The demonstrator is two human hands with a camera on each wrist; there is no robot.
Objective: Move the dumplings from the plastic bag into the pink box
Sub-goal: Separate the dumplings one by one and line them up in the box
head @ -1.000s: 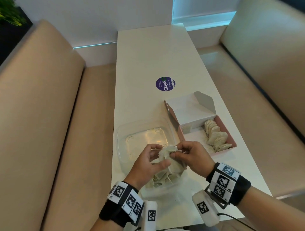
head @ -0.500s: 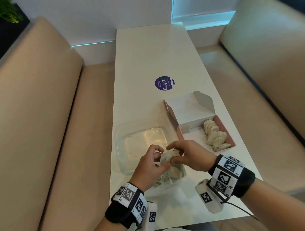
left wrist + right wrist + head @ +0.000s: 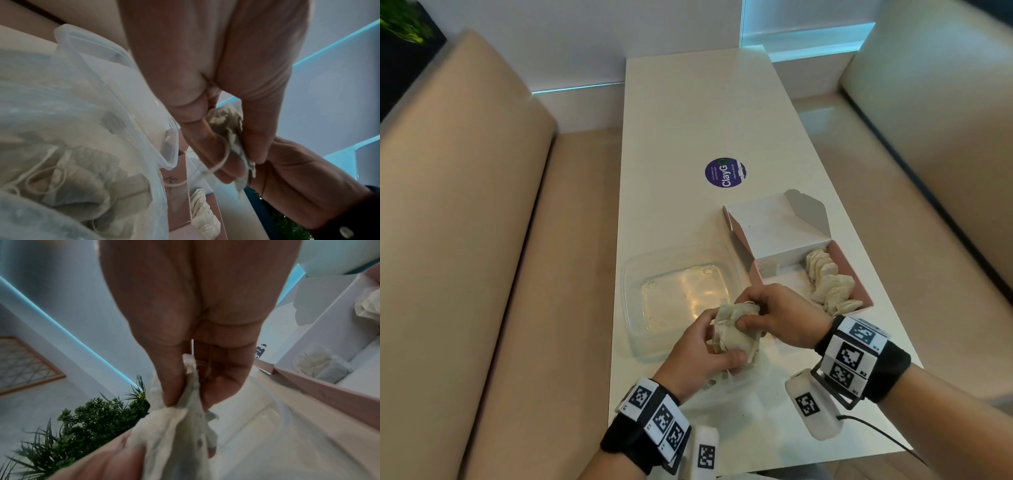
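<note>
Both hands hold a clump of pale dumplings [image 3: 736, 330] just above the clear plastic bag [image 3: 726, 385] near the table's front edge. My left hand [image 3: 710, 342] grips the clump from below and the left, with a thin string looped over one finger [image 3: 218, 151]. My right hand [image 3: 751, 313] pinches the top of a dumpling [image 3: 180, 431] between thumb and fingers. More dumplings lie inside the bag [image 3: 68, 170]. The open pink box [image 3: 842, 265] stands to the right, with several dumplings [image 3: 832, 284] along its right side.
An empty clear plastic container [image 3: 633, 298] sits just behind the hands, left of the box. A round purple sticker [image 3: 725, 172] marks the middle of the white table [image 3: 688, 120]. Beige benches run along both sides. A green plant [image 3: 92, 418] stands at the far left.
The clump stays between both hands over the bag. My right fingers have slid from the tip down around the top of the clump, and the left thumb has closed in under it.
</note>
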